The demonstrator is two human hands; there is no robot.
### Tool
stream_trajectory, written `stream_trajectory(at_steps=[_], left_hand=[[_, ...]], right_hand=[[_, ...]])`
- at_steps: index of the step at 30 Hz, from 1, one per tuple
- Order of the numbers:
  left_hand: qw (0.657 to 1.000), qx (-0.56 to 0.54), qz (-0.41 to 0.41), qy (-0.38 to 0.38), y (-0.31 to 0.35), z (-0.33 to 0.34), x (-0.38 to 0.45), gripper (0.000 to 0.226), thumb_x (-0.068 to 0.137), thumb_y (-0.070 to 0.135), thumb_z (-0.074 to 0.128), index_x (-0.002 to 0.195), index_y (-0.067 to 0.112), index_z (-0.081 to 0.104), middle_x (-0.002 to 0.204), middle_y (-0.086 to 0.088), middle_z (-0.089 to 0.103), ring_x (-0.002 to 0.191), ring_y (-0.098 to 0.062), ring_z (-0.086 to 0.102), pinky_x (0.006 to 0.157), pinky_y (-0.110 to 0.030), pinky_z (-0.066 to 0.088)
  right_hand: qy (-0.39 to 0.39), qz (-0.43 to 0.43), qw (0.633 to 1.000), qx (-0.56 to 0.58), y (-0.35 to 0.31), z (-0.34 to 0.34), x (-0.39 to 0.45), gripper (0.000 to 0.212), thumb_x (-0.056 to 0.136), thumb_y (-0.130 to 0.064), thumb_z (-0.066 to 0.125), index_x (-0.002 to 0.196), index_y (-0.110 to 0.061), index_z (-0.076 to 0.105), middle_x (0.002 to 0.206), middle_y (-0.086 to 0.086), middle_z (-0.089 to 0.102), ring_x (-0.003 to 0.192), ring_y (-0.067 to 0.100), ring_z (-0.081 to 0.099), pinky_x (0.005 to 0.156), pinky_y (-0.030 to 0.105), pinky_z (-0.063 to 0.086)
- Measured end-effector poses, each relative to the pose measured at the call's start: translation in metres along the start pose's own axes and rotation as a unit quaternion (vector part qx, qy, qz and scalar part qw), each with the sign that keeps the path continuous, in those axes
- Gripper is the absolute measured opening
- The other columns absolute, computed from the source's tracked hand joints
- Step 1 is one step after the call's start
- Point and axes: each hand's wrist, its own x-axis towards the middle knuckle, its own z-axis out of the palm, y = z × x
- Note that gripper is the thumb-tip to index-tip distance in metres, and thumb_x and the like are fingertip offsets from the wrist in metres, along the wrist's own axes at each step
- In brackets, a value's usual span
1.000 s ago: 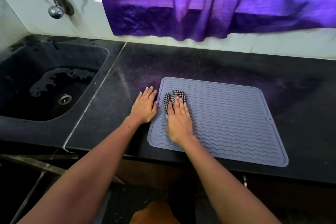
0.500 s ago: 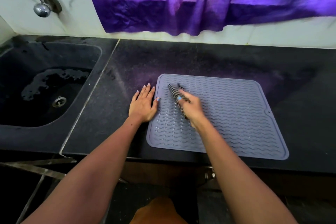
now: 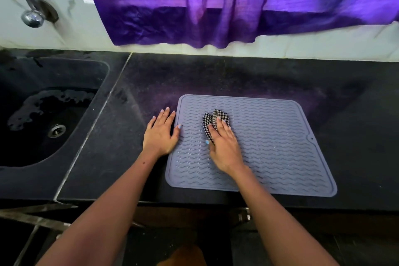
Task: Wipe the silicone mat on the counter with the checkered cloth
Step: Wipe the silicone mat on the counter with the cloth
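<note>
A grey silicone mat (image 3: 278, 147) with wavy ridges lies flat on the black counter (image 3: 216, 75). A bunched black-and-white checkered cloth (image 3: 212, 120) rests on the mat's left half. My right hand (image 3: 224, 147) presses down on the cloth, fingers flat over it, with the cloth's far end showing past the fingertips. My left hand (image 3: 160, 134) lies flat and spread on the counter at the mat's left edge, its thumb touching the mat.
A black sink (image 3: 43, 114) with a drain and some water sits to the left, under a metal tap (image 3: 30, 13). A purple curtain (image 3: 237, 2) hangs over the back wall. The counter's front edge runs just below the mat.
My right hand turned on its side with the cloth half a second ago and now lies flat on it again, a little further right on the mat. My left hand stayed put.
</note>
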Motion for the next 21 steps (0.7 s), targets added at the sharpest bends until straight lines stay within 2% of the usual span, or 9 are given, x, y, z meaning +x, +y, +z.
stream_trajectory(at_steps=[4, 6, 8, 10, 11, 14, 16, 18, 21], left_hand=[[1.0, -0.008, -0.001, 0.002, 0.0, -0.001, 0.0, 0.079, 0.082, 0.058, 0.009, 0.147, 0.018, 0.026, 0.157, -0.001, 0.016, 0.145, -0.012, 0.009, 0.117, -0.032, 0.003], [1.0, -0.014, -0.001, 0.001, 0.0, -0.002, 0.0, 0.074, 0.085, 0.056, 0.014, 0.147, 0.017, 0.027, 0.157, -0.001, 0.017, 0.145, -0.013, 0.01, 0.118, -0.032, 0.004], [1.0, -0.018, -0.001, -0.002, -0.001, -0.002, 0.0, 0.071, 0.086, 0.054, 0.018, 0.146, 0.017, 0.027, 0.157, -0.001, 0.017, 0.145, -0.013, 0.01, 0.118, -0.032, 0.004], [1.0, -0.015, -0.001, 0.001, -0.001, -0.002, 0.0, 0.071, 0.086, 0.053, 0.018, 0.146, 0.017, 0.028, 0.156, -0.002, 0.018, 0.145, -0.013, 0.011, 0.118, -0.033, 0.005], [1.0, -0.013, -0.002, 0.002, -0.001, -0.002, 0.0, 0.07, 0.086, 0.053, 0.018, 0.146, 0.017, 0.028, 0.156, -0.002, 0.018, 0.145, -0.013, 0.011, 0.118, -0.033, 0.005], [1.0, -0.007, -0.002, 0.001, 0.0, -0.001, 0.0, 0.071, 0.086, 0.052, 0.017, 0.147, 0.017, 0.027, 0.157, -0.002, 0.017, 0.145, -0.014, 0.01, 0.118, -0.033, 0.005], [1.0, -0.003, -0.003, 0.001, 0.0, -0.001, 0.0, 0.072, 0.086, 0.053, 0.015, 0.147, 0.017, 0.026, 0.157, -0.002, 0.016, 0.145, -0.014, 0.01, 0.118, -0.033, 0.004], [1.0, -0.002, -0.003, 0.004, 0.0, 0.0, 0.0, 0.075, 0.084, 0.056, 0.012, 0.147, 0.017, 0.026, 0.157, -0.002, 0.016, 0.145, -0.013, 0.01, 0.118, -0.033, 0.004], [1.0, -0.001, -0.004, 0.005, 0.0, 0.0, 0.0, 0.084, 0.079, 0.061, 0.004, 0.146, 0.017, 0.027, 0.157, -0.002, 0.017, 0.145, -0.013, 0.01, 0.118, -0.033, 0.004]], right_hand=[[-0.017, 0.026, 0.995, 0.099, 0.006, -0.011, 0.004, 0.054, 0.093, -0.015, 0.05, 0.143, -0.025, 0.034, 0.157, -0.006, 0.013, 0.145, 0.013, 0.013, 0.117, 0.035, 0.011], [0.011, 0.09, 0.964, 0.249, 0.005, -0.017, 0.007, 0.048, 0.092, -0.009, 0.052, 0.136, -0.024, 0.046, 0.15, -0.005, 0.034, 0.138, 0.018, 0.033, 0.115, 0.042, 0.025], [0.051, 0.211, 0.836, 0.503, 0.008, -0.033, 0.01, 0.042, 0.092, -0.003, 0.051, 0.132, -0.014, 0.052, 0.128, 0.008, 0.058, 0.111, 0.023, 0.058, 0.096, 0.039, 0.048], [0.128, 0.276, 0.693, 0.654, 0.021, -0.046, 0.014, 0.039, 0.092, -0.001, 0.047, 0.131, -0.006, 0.052, 0.109, 0.011, 0.063, 0.085, 0.019, 0.062, 0.076, 0.03, 0.051], [0.158, 0.291, 0.698, 0.635, 0.028, -0.052, 0.013, 0.038, 0.093, -0.003, 0.048, 0.131, -0.007, 0.052, 0.11, 0.009, 0.063, 0.086, 0.018, 0.061, 0.078, 0.03, 0.05], [0.192, 0.235, 0.881, 0.363, 0.031, -0.065, -0.001, 0.043, 0.094, -0.008, 0.05, 0.136, -0.015, 0.048, 0.138, -0.001, 0.051, 0.12, 0.017, 0.053, 0.104, 0.026, 0.038], [0.151, 0.129, 0.951, 0.238, 0.021, -0.058, -0.012, 0.046, 0.094, -0.005, 0.048, 0.139, -0.014, 0.042, 0.148, -0.003, 0.036, 0.123, 0.012, 0.048, 0.102, 0.009, 0.03], [0.066, 0.059, 0.986, 0.138, 0.006, -0.036, -0.02, 0.052, 0.095, -0.008, 0.045, 0.144, -0.015, 0.031, 0.155, 0.001, 0.018, 0.133, 0.016, 0.038, 0.104, 0.006, 0.024], [0.025, 0.016, 0.999, -0.024, 0.004, -0.004, -0.023, 0.061, 0.096, -0.018, 0.041, 0.149, -0.014, 0.011, 0.158, 0.01, -0.005, 0.146, 0.023, -0.006, 0.115, 0.03, -0.009]])
